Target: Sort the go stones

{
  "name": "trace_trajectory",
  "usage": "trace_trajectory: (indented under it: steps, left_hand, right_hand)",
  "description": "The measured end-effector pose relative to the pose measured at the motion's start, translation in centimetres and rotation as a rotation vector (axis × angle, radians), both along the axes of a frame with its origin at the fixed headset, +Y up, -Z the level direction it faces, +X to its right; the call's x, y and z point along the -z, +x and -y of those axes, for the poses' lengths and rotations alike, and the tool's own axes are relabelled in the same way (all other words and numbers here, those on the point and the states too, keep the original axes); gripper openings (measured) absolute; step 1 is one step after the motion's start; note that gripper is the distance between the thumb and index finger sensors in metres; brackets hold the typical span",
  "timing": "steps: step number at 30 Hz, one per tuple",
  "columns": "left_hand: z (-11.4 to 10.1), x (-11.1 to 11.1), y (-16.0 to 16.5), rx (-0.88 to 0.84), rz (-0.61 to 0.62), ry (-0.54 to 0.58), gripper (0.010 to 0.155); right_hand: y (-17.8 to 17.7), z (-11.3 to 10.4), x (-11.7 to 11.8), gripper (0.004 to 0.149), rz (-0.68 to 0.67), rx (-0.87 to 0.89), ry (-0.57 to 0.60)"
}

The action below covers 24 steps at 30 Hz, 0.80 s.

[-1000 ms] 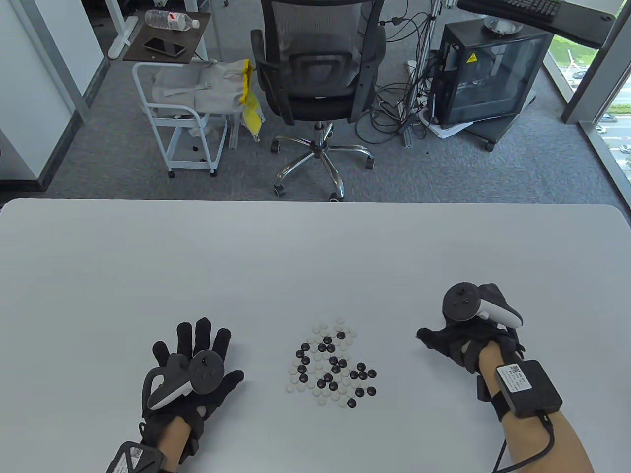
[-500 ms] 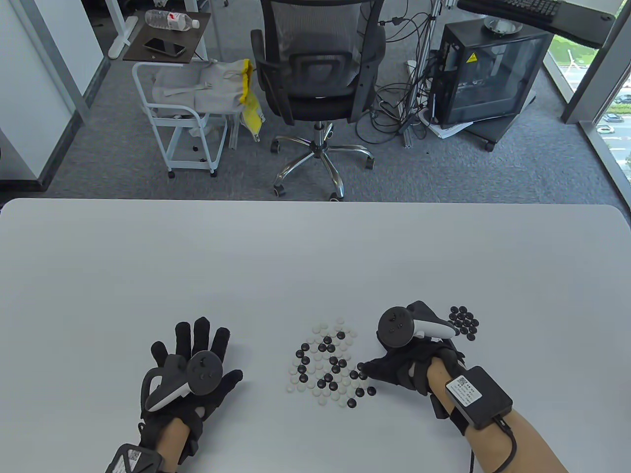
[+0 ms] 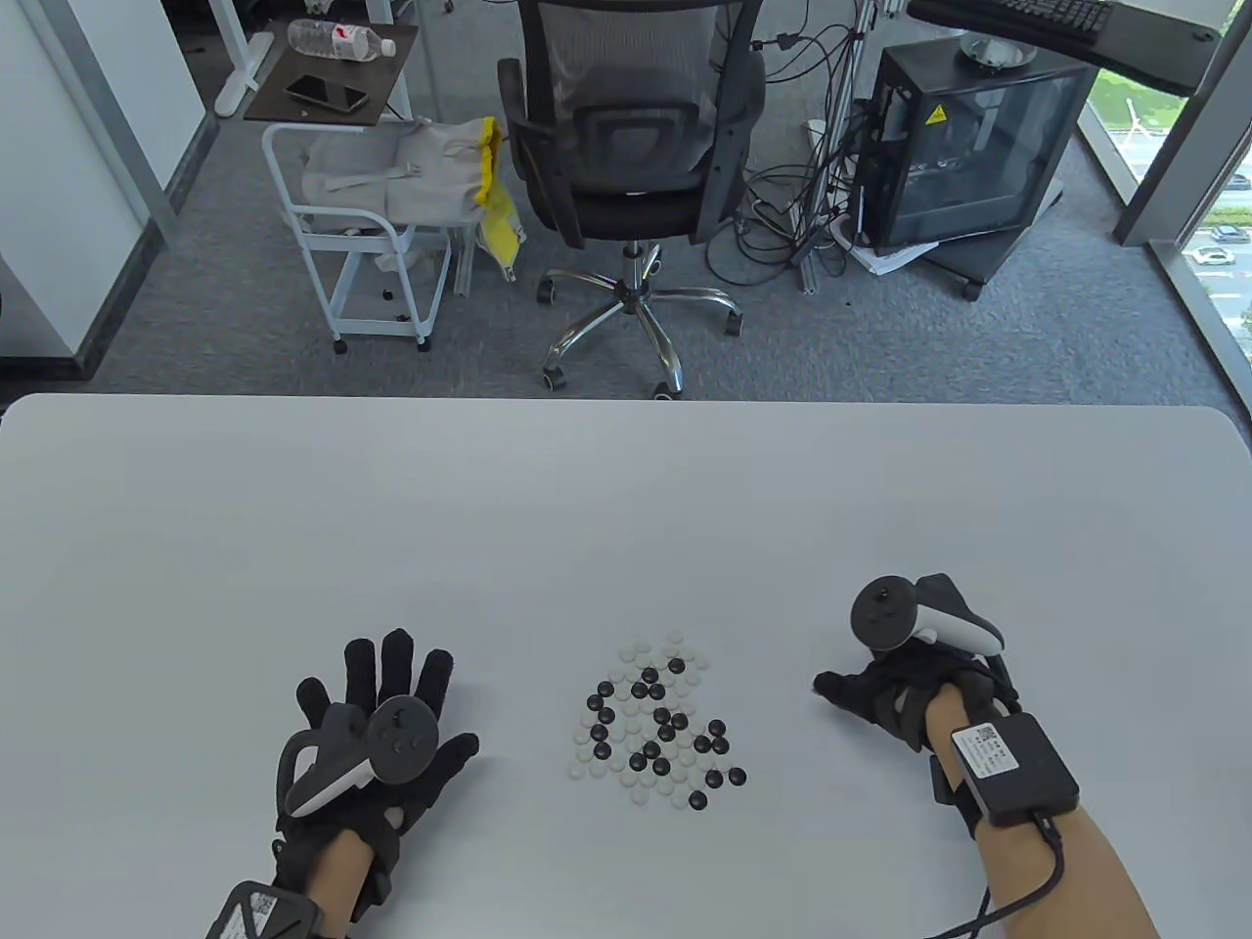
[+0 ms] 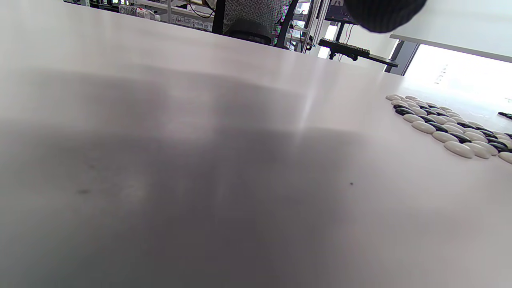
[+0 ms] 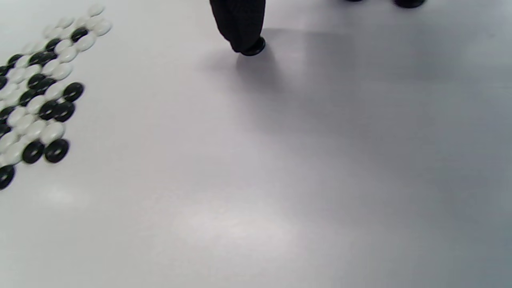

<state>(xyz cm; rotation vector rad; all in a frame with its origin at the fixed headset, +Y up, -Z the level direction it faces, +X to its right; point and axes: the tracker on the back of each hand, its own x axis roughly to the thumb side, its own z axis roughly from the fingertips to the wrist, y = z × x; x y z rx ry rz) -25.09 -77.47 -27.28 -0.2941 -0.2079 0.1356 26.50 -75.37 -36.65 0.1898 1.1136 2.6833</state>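
A mixed heap of black and white Go stones (image 3: 655,729) lies near the table's front middle; it also shows in the left wrist view (image 4: 444,128) and the right wrist view (image 5: 40,88). My left hand (image 3: 381,714) lies flat on the table left of the heap, fingers spread, holding nothing. My right hand (image 3: 841,690) is to the right of the heap, its fingertips (image 5: 240,20) pinching one black stone (image 5: 255,48) just above the table. A few separated black stones (image 5: 408,3) peek in at the right wrist view's top edge; in the table view the hand hides them.
The white table (image 3: 626,509) stretches bare behind the heap up to its far edge. Beyond it stand an office chair (image 3: 636,147), a white cart (image 3: 352,254) and a black computer case (image 3: 968,147) on the floor.
The right hand went from the right to the heap, then came back right with a black stone and now covers the separate black group. The left hand stayed put.
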Motion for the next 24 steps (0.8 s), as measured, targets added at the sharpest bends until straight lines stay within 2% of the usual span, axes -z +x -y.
trace_trajectory:
  steps: [3, 8, 19, 24]
  left_hand:
    - [0.0, 0.0, 0.0, 0.000, 0.000, 0.001, 0.085]
    - [0.0, 0.0, 0.1, 0.008, 0.004, -0.003, 0.085]
    - [0.0, 0.0, 0.2, 0.009, 0.007, 0.001, 0.085]
    - [0.0, 0.0, 0.0, -0.001, 0.001, 0.000, 0.085]
  right_hand:
    - [2.4, 0.0, 0.0, 0.069, 0.090, -0.002, 0.011]
    - [4.1, 0.1, -0.1, 0.069, 0.153, -0.018, 0.028]
    - [4.7, 0.3, 0.0, 0.070, 0.196, -0.018, 0.058]
    - [3.2, -1.1, -0.1, 0.074, 0.143, 0.054, 0.129]
